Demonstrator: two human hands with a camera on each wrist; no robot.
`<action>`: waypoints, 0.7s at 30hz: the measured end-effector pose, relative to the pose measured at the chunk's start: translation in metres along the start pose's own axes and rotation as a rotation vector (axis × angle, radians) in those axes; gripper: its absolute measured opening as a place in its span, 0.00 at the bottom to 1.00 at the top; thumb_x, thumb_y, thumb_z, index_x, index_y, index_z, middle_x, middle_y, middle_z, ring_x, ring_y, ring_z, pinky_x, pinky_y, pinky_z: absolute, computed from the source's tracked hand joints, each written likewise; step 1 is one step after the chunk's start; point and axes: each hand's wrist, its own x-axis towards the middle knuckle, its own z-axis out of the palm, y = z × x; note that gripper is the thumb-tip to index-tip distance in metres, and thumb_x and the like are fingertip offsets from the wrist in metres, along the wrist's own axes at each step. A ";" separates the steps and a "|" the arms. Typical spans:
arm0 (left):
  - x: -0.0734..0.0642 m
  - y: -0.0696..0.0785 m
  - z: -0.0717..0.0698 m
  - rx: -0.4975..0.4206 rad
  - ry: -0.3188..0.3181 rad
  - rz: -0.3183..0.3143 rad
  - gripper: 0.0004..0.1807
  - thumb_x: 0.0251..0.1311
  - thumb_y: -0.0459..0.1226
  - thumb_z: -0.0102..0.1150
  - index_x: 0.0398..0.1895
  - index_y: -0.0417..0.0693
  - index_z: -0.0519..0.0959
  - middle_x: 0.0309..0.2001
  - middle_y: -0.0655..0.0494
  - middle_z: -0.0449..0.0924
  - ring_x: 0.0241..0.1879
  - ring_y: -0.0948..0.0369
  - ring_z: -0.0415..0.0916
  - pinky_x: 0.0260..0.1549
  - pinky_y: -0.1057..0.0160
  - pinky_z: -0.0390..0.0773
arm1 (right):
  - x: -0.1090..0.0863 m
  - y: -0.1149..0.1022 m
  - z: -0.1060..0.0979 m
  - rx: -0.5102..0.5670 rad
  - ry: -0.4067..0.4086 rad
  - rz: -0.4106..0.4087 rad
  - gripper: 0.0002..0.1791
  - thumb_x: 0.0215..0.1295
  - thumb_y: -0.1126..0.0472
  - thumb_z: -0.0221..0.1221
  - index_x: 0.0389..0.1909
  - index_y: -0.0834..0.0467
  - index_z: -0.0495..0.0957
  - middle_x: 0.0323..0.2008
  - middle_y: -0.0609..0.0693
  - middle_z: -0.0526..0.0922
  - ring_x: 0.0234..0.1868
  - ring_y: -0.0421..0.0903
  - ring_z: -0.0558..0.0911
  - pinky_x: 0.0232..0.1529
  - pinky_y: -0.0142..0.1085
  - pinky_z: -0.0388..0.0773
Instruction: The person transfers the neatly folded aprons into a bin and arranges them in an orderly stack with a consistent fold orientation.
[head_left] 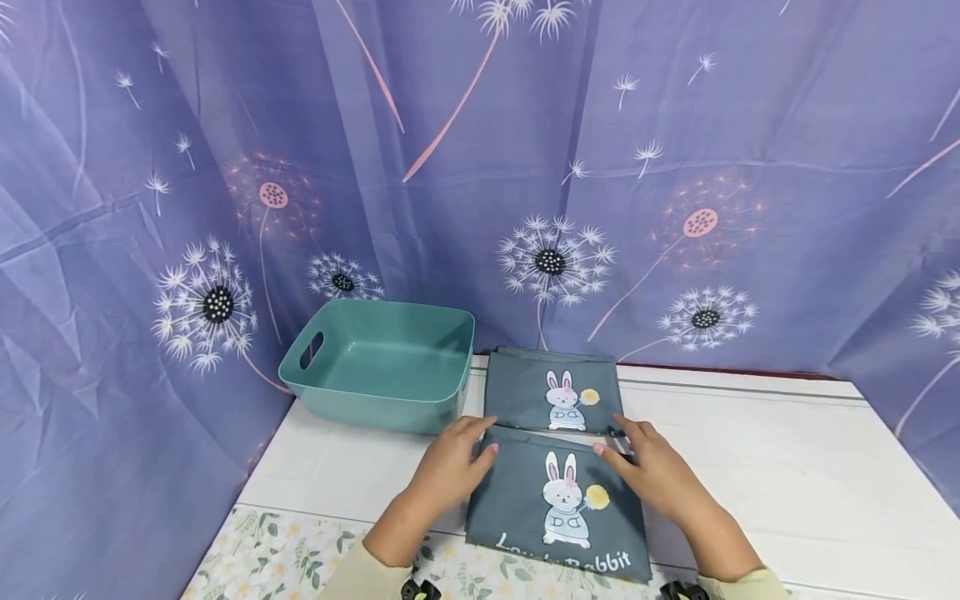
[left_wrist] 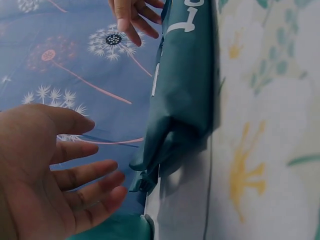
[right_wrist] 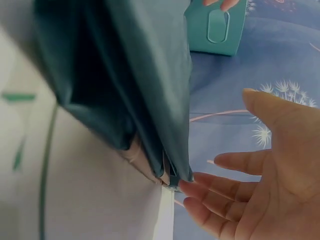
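Observation:
Two folded dark teal cloths with a rabbit print lie one behind the other in the head view. The near cloth also carries white lettering; the far cloth lies just beyond it, against the backdrop. My left hand hovers at the left side where the cloths meet, its fingers loosely spread. On the opposite side, my right hand has relaxed fingers, with thumb over the near cloth and fingertips by the far one. Both wrist views show the palms facing the cloth with nothing gripped.
A teal plastic bin with a handle slot stands left of the far cloth. White covering spreads over the table, with a floral strip along the front. Behind hangs a purple dandelion curtain.

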 end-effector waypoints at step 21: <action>-0.001 -0.010 0.013 -0.034 -0.024 -0.084 0.23 0.69 0.40 0.58 0.66 0.43 0.76 0.56 0.43 0.80 0.48 0.52 0.81 0.48 0.49 0.81 | 0.006 0.008 0.001 -0.091 -0.085 0.105 0.34 0.68 0.47 0.62 0.64 0.67 0.73 0.41 0.56 0.80 0.38 0.49 0.80 0.39 0.50 0.78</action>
